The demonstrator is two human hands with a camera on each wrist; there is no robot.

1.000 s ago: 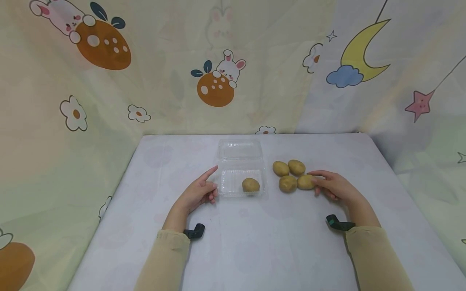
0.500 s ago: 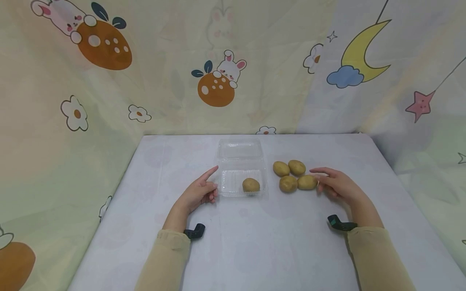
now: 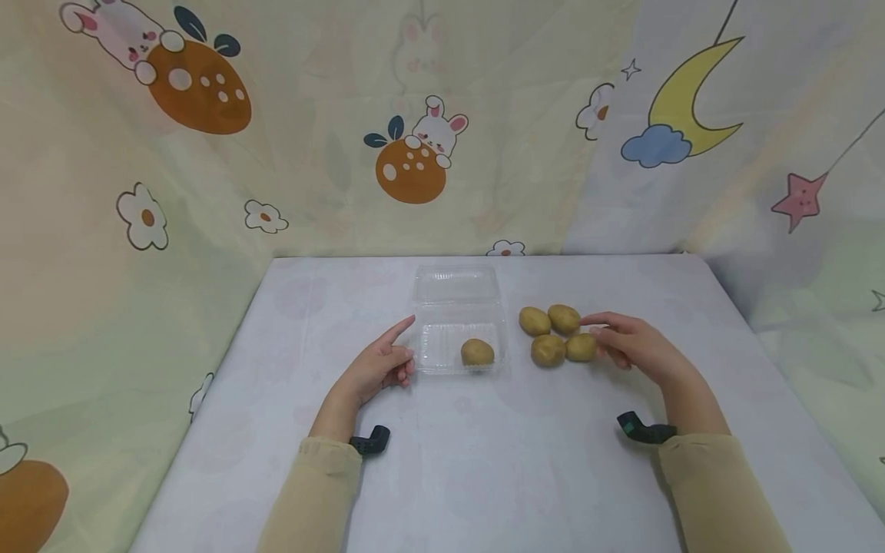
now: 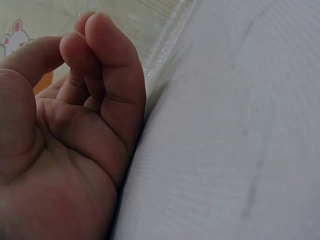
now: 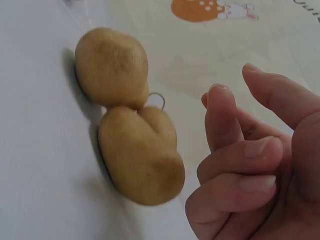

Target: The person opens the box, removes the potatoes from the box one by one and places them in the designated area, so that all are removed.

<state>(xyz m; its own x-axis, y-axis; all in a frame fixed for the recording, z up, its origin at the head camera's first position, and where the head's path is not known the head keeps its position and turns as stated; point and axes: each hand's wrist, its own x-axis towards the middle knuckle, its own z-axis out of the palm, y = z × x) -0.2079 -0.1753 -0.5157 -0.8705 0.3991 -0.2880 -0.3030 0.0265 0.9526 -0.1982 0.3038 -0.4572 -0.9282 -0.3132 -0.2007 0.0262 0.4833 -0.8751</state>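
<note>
My left hand (image 3: 376, 365) rests on the table beside a clear plastic clamshell box (image 3: 439, 353), index finger stretched along its left side. Its other fingers bend loosely and hold nothing. The box lies opened, lid folded back, with one potato (image 3: 477, 352) in its right half. Several more potatoes sit grouped to the right of it. Over their right side hovers my right hand (image 3: 639, 346), fingers slightly bent, index fingertip close to the far right potato (image 3: 565, 319). In the right wrist view a gap shows between the fingers and the nearest potato (image 5: 140, 160).
A white cloth covers the table (image 3: 484, 461). Behind it hangs a patterned curtain (image 3: 304, 115) with rabbits and flowers. A dark wrist band (image 3: 373, 440) sits on the left wrist, another band (image 3: 644, 430) on the right one.
My right hand drew back slightly to the right, then moved forward and left over the near right potato's end. The left hand, the box and the potatoes stay where they were.
</note>
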